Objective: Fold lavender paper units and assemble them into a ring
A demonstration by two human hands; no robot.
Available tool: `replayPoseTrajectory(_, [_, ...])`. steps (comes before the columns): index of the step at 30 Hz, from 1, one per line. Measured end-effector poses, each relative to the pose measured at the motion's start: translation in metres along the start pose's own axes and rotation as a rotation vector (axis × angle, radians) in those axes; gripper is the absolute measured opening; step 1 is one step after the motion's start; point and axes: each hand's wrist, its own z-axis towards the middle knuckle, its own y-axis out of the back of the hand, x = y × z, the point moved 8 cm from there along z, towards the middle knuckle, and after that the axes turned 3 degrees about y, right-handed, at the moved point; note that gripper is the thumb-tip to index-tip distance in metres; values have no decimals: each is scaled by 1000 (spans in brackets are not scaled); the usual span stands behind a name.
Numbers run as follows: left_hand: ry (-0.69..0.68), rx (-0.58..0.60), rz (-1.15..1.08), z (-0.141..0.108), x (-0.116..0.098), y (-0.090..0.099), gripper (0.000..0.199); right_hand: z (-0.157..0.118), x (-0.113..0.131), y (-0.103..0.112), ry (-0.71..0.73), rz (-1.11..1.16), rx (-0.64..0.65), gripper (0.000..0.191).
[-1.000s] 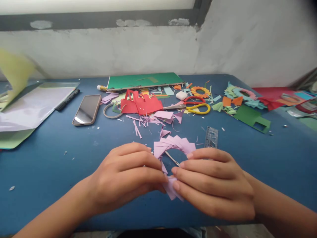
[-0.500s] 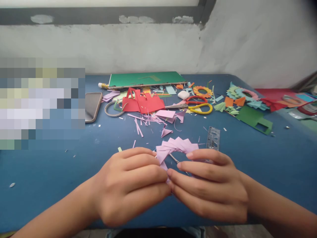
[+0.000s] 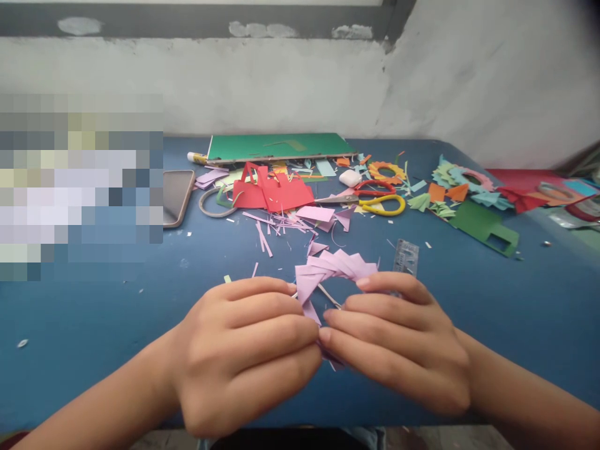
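Observation:
Between both hands is a ring of folded lilac paper [image 3: 335, 265], made of overlapping pointed pieces. My left hand [image 3: 257, 350] grips its left side, fingers closed together over the paper. On the right side, my right hand [image 3: 398, 344] holds it with bent fingers, their tips near those of the left hand. The lower part of the ring is mostly hidden behind the fingers. Through its middle, a thin pale tool lying on the table shows in part. A clear ruler [image 3: 405, 257] lies just beyond my right hand, and a small folded lilac piece [image 3: 317, 249] sits behind the ring.
Red-and-yellow-handled scissors [image 3: 375, 199], red paper [image 3: 272, 192], lilac strips [image 3: 265, 237] and a green board [image 3: 281, 147] lie across the back. A phone [image 3: 178, 199] rests at left. Finished paper rings [image 3: 387, 171] and green card [image 3: 485, 228] are at right.
The fingertips of both hands have shifted slightly around the ring, and a bit of its lower edge now shows beneath them. The right fingers are bent closer together. The view has tilted a little.

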Motion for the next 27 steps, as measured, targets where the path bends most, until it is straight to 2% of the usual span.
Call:
replayPoseTrajectory(4, [-11, -30, 62, -1, -2, 4, 36, 4, -8, -7, -128, 41, 79, 13])
replayPoseTrajectory(10, [16, -80, 89, -3, -1, 8, 32, 3, -13, -11, -225, 115, 107, 24])
replayPoseTrajectory(17, [-26, -83, 90, -2, -2, 9, 35, 4, -15, -12, -253, 183, 100, 16])
replayPoseTrajectory(27, [39, -94, 81, -3, -2, 10, 37, 3, -14, -13, -236, 238, 94, 18])
